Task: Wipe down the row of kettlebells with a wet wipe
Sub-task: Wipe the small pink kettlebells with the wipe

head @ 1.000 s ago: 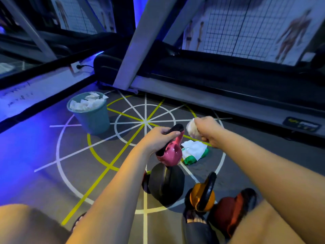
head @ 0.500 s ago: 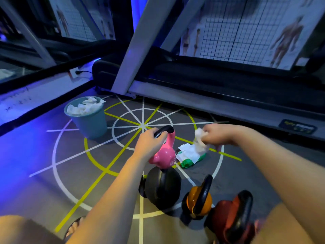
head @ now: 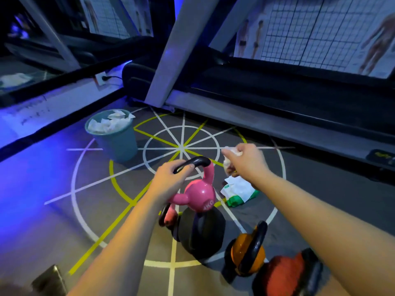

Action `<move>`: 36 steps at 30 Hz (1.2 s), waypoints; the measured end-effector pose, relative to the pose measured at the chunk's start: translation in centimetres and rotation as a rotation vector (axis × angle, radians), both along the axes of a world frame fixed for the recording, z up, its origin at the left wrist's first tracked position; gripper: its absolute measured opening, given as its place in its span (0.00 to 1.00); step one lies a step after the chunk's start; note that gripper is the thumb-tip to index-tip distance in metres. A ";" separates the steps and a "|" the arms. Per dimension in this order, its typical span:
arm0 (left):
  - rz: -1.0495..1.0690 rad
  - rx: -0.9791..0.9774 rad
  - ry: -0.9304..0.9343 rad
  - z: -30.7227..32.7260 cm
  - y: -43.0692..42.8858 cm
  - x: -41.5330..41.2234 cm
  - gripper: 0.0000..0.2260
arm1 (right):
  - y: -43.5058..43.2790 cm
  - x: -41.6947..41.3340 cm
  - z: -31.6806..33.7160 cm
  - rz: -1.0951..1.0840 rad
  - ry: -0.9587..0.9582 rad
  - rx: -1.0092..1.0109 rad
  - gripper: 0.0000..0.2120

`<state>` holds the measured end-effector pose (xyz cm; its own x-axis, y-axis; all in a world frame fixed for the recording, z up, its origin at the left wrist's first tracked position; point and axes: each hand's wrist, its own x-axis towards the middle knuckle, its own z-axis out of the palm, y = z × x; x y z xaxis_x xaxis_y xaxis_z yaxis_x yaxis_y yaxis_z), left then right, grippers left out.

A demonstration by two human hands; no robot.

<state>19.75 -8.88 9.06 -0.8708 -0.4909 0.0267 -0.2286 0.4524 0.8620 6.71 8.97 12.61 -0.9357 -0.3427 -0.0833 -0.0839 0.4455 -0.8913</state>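
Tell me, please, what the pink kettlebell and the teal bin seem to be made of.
Pink kettlebell: probably metal under a glossy vinyl-like coating, given the sheen on its body; its black handle looks smooth and semi-gloss. Teal bin: likely matte plastic, with smooth walls and a rolled rim, though dim light leaves it open.

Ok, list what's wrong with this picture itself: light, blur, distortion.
Head view: the room is dim, with blue-violet light washing the floor on the left; the wide-angle lens stretches both forearms toward the bottom edge; the right hand and its wipe look slightly smeared; the pink kettlebell gripped by the left hand is sharper, its marking partly legible.
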 end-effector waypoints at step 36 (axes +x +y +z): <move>-0.168 -0.090 -0.023 0.4 0.2 -1.6 0.09 | -3.7 3.0 -7.9 0.106 -0.414 -0.271 0.16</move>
<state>18.15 -8.66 9.42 -0.9411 -0.3353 0.0434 -0.1624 0.5609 0.8118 9.71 5.25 4.76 -0.8020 -0.4946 -0.3349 0.2688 0.2020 -0.9418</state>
